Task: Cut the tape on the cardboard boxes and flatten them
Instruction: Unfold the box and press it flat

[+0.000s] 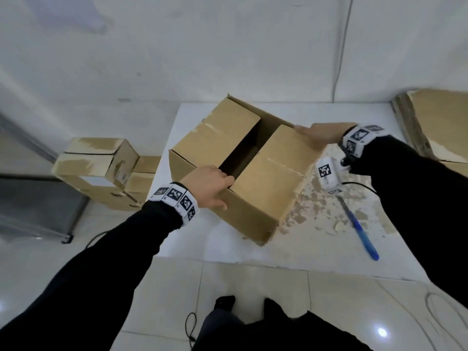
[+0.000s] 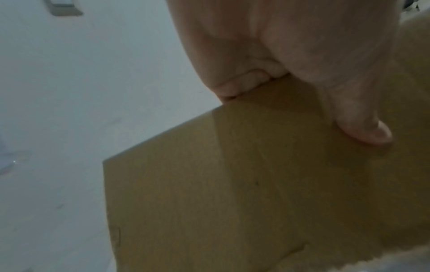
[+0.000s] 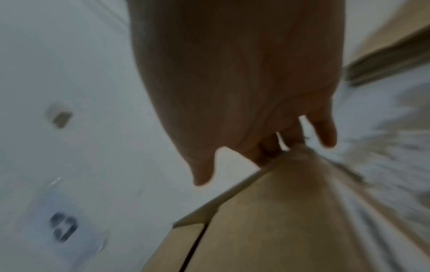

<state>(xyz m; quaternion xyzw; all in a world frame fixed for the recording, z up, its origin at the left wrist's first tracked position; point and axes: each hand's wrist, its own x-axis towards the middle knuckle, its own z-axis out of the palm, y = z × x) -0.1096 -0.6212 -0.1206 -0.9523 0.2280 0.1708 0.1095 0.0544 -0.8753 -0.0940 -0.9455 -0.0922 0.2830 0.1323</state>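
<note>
Clearly the biggest risk sits with the open cardboard box [image 1: 238, 168], which stands skewed on the white table [image 1: 316, 252] with its near left corner past the table's left edge. The left hand [image 1: 210, 188] grips that near end: fingers hooked into the dark slot between the two top flaps, thumb pressed flat on the outer wall (the left wrist view shows the thumb [image 2: 363, 128] lying on cardboard). The right hand [image 1: 314, 135] lies with fingers nearly straight along the far right corner of the right flap, resting rather than clamping; the right wrist view is too blurred to tell more. If the left hand pulls while the right only rests, the box could slide off the left edge or twist, and a flap could tear at its crease instead of folding. The blue utility knife [image 1: 359, 226] lies near the table's right edge, close beside the right sleeve; a sweep of the arm could knock it to the floor.

As for contents, the slot shows only shadow, so what the box holds, if anything, cannot be told. The stacked closed boxes [image 1: 101, 171] sit left of the table, their insides hidden. Flattened cardboard [image 1: 438, 122] leans at the table's far right corner.
</note>
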